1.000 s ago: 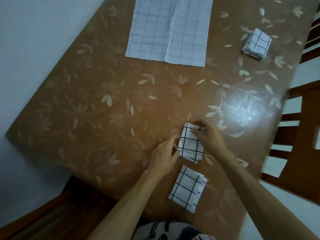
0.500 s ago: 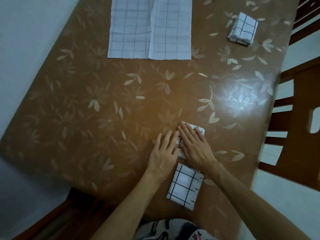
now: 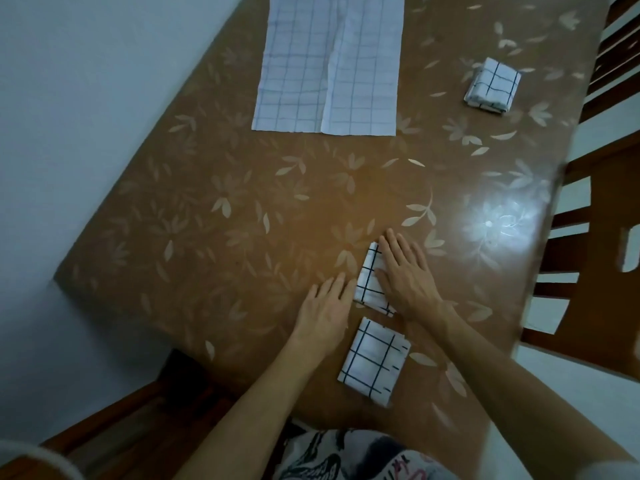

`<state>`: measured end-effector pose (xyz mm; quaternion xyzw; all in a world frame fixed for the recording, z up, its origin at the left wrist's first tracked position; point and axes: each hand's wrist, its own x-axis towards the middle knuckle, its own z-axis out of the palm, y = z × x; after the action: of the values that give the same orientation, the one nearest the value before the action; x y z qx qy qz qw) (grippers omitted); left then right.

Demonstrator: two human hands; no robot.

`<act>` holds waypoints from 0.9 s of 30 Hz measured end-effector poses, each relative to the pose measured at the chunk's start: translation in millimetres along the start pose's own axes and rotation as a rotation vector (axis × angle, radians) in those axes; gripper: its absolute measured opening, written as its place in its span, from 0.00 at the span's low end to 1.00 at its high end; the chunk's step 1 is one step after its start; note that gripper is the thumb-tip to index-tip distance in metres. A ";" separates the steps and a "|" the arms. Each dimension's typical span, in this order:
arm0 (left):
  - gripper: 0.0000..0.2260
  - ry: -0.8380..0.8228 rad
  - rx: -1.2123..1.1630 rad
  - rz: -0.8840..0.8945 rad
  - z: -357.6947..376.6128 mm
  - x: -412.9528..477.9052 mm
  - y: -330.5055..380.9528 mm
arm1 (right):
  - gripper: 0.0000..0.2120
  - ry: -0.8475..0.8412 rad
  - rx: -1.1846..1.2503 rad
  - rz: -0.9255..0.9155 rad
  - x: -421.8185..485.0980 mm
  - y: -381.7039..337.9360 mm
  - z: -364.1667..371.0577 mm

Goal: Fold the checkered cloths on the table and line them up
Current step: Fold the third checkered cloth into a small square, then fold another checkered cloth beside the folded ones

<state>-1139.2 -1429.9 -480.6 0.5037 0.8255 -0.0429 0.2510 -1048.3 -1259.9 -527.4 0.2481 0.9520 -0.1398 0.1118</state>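
A small folded checkered cloth (image 3: 369,282) lies on the brown leaf-patterned table (image 3: 242,216). My right hand (image 3: 405,275) rests flat on its right part, fingers spread. My left hand (image 3: 325,310) lies flat on the table just left of it, fingertips at its edge. A second folded checkered cloth (image 3: 374,362) sits right below, near the table's front edge. A third folded cloth (image 3: 491,86) lies at the far right. A large unfolded checkered cloth (image 3: 329,64) is spread flat at the far end.
A wooden chair (image 3: 602,216) stands along the table's right side. The table's left edge runs along a pale wall (image 3: 86,116). A dark wooden piece (image 3: 138,420) shows at the lower left. A patterned garment (image 3: 346,455) appears at the bottom.
Both hands went from pinching the cloth's fold to lying flat. The right hand slid right across the cloth, and the left hand moved off it onto the table.
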 end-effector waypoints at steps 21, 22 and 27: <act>0.14 0.421 -0.529 -0.645 0.1 -168.5 120.6 | 0.31 0.143 0.285 -0.464 -166.8 9.5 -93.0; 0.14 0.433 -0.524 -0.640 -1.5 -174.9 131.7 | 0.29 0.146 0.279 -0.468 -177.1 15.2 -101.2; 0.13 0.483 -0.536 -0.638 -13.3 -195.0 179.7 | 0.13 0.158 0.240 -0.480 -209.9 44.1 -134.4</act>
<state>-919.4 -1495.8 -347.1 0.1382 0.9556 0.2147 0.1472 -866.6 -1272.3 -351.7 0.0371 0.9660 -0.2541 -0.0290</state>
